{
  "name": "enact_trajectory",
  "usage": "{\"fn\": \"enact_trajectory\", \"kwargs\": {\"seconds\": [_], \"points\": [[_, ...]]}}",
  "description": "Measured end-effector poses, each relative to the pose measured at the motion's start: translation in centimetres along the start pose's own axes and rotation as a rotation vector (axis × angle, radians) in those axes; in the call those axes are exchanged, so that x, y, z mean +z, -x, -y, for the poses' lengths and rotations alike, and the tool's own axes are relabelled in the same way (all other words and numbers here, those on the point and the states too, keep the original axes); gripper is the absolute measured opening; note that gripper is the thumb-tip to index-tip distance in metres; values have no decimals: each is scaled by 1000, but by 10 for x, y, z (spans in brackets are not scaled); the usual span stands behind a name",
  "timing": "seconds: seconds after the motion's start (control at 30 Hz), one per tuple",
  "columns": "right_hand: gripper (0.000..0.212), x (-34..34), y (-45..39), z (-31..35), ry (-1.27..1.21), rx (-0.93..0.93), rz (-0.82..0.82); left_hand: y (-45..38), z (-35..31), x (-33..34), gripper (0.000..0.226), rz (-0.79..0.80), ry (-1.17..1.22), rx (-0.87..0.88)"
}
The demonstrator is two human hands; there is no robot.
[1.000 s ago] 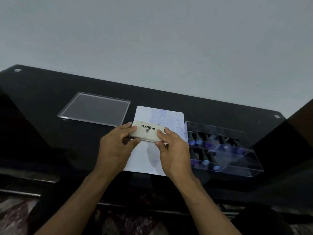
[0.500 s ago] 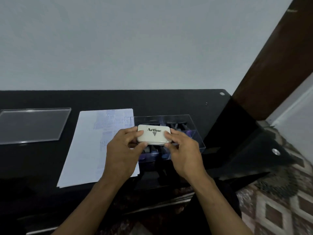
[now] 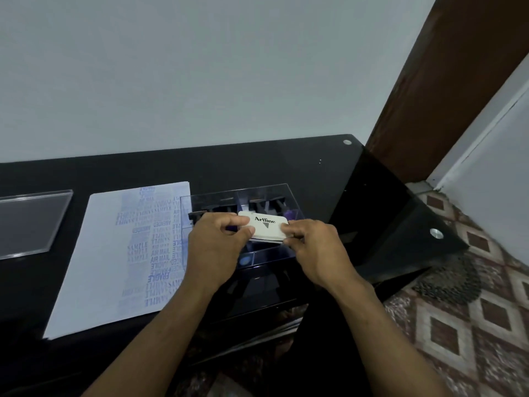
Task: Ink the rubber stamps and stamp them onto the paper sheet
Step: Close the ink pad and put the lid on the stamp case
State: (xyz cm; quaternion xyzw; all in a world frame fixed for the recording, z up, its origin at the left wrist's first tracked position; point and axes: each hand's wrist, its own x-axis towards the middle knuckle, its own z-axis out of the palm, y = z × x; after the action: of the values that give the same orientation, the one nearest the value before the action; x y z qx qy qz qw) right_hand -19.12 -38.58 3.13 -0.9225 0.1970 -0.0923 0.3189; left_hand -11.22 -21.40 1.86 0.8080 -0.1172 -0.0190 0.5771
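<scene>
Black glass surface (image 3: 286,167) runs under everything, and nearest to me two bare forearms reach in over its front edge. Both hands hold one white Artline ink pad (image 3: 264,226), closed, in the air just above the clear acrylic stamp box (image 3: 289,196). The left hand (image 3: 213,247) has its grip curled round the pad's left end, thumb on the near edge and fingers over the top. The right hand (image 3: 317,249) pinches the right end between thumb and fingertips. Neither grip is wide; each is closed snugly on the case.

My guess is the lid is about to be opened. It would go best with one hand steadying the base while the other lifts the lid at its seam, kept level and clear of the box, then set down near the paper.

Inside the box, dark-handled rubber stamps (image 3: 257,203) sit in compartments. Left of it lies the paper sheet (image 3: 108,253), already crowded with blue impressions. Farther left lies a clear acrylic lid (image 3: 28,222).
</scene>
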Motion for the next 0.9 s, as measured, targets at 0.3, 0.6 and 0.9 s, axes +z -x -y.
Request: {"fn": "enact_trajectory", "kwargs": {"seconds": [0.3, 0.6, 0.9], "points": [[14, -9, -7, -2, 104, -24, 126, 7, -1, 15, 22, 6, -145, 83], [15, -8, -8, 0, 162, -68, 162, 15, 8, 16, 32, 69, -304, 232], [17, -5, -2, -1, 125, -112, 106, 20, 14, 11, 30, 196, -543, 391]]}}
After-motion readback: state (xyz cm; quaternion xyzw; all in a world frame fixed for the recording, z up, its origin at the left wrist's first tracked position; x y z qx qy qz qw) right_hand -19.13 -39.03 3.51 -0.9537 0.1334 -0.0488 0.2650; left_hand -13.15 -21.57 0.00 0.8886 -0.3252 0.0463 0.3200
